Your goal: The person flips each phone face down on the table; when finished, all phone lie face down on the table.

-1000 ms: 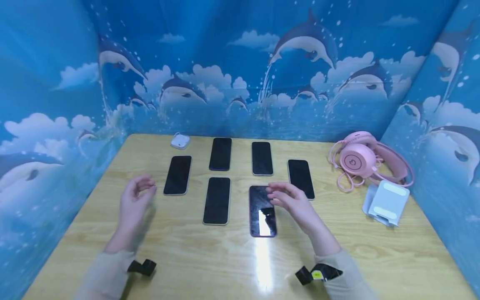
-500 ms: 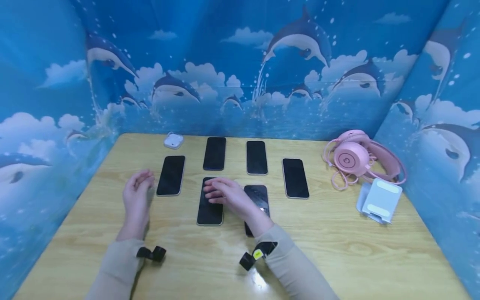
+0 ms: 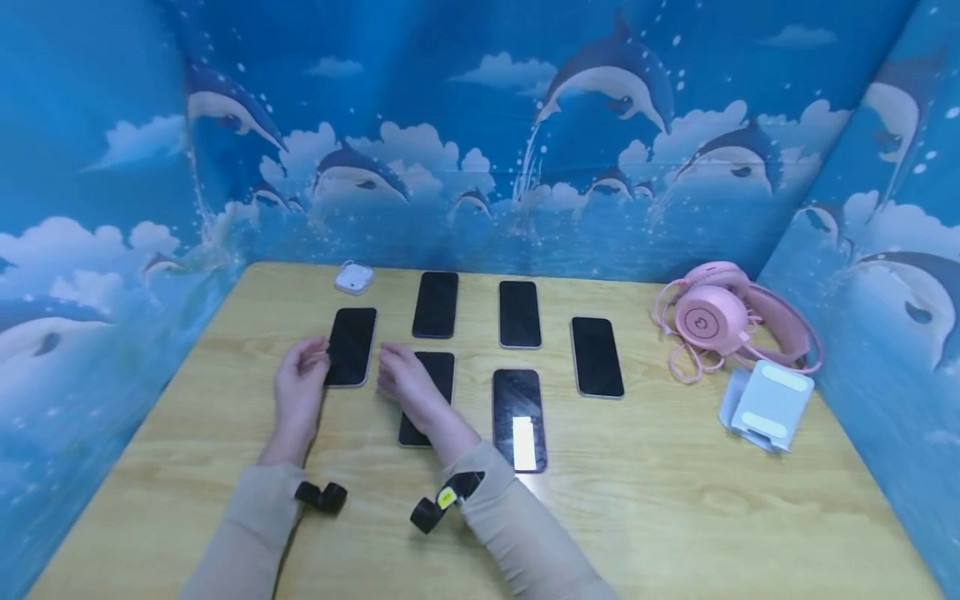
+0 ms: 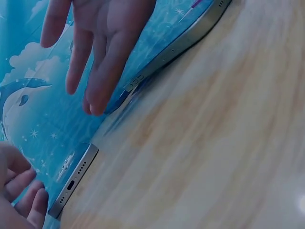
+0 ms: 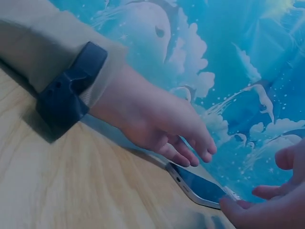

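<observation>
My left hand [image 3: 300, 387] is beside the left edge of the leftmost black-screened smartphone [image 3: 352, 346], its fingers loosely bent and holding nothing. On that phone's other side, my right hand [image 3: 411, 387] hovers with relaxed fingers, partly covering a second smartphone [image 3: 438, 371]. In the left wrist view, the right hand [image 4: 102, 43] is seen from its palm side, fingers apart, while the left hand [image 4: 16, 191] shows at the lower left by the phone's port end [image 4: 74, 181]. The right wrist view has the left hand [image 5: 162, 124] over the leftmost phone [image 5: 200, 186] and the right hand [image 5: 271, 202] near its far end.
More smartphones lie face up: two at the back [image 3: 436, 305] [image 3: 519, 314], one at the right [image 3: 597, 357] and one in front [image 3: 519, 417]. A small white square case [image 3: 354, 278] sits back left. Pink headphones [image 3: 712, 320] and a light-blue folding stand [image 3: 772, 406] are at the right.
My right hand has swept left from the front-right phone, across the front-middle one, toward the leftmost phone. The left hand has shifted slightly right, up to that phone's edge.
</observation>
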The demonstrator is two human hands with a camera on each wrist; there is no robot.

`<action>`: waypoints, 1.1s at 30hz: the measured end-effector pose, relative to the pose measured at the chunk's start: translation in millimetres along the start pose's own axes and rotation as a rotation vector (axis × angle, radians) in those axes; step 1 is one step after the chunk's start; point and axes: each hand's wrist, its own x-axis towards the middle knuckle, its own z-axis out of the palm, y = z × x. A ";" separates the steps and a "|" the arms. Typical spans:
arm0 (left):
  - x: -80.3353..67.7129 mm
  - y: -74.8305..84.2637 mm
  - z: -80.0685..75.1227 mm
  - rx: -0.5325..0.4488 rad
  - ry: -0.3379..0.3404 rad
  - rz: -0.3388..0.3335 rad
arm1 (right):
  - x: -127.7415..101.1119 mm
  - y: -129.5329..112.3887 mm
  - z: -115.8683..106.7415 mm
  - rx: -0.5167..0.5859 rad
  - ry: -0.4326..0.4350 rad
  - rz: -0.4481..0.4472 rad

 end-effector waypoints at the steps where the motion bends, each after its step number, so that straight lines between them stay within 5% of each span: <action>1: -0.3 -0.6 -0.6 0.014 0.001 0.012 | 1.6 1.4 2.2 -0.017 0.002 0.000; 8: -0.8 -0.3 -2.9 0.176 0.024 -0.011 | 12.1 8.4 9.9 -0.210 0.070 0.046; 12: -1.3 -2.2 -4.0 0.224 0.012 -0.043 | 19.0 8.0 14.8 -0.471 0.118 0.052; 21: -2.3 -3.2 -6.4 0.333 -0.011 0.014 | 44.0 4.6 26.9 -1.209 0.115 -0.113; 24: -2.5 -2.9 -6.8 0.356 -0.013 0.020 | 49.6 5.7 30.1 -1.381 0.120 -0.122; 27: -2.9 -1.7 -6.2 0.354 -0.017 0.028 | 52.1 6.8 30.9 -1.344 0.138 -0.096; 33: -3.1 -0.7 -4.3 0.359 -0.033 0.041 | 51.4 7.8 25.8 -0.875 0.214 -0.050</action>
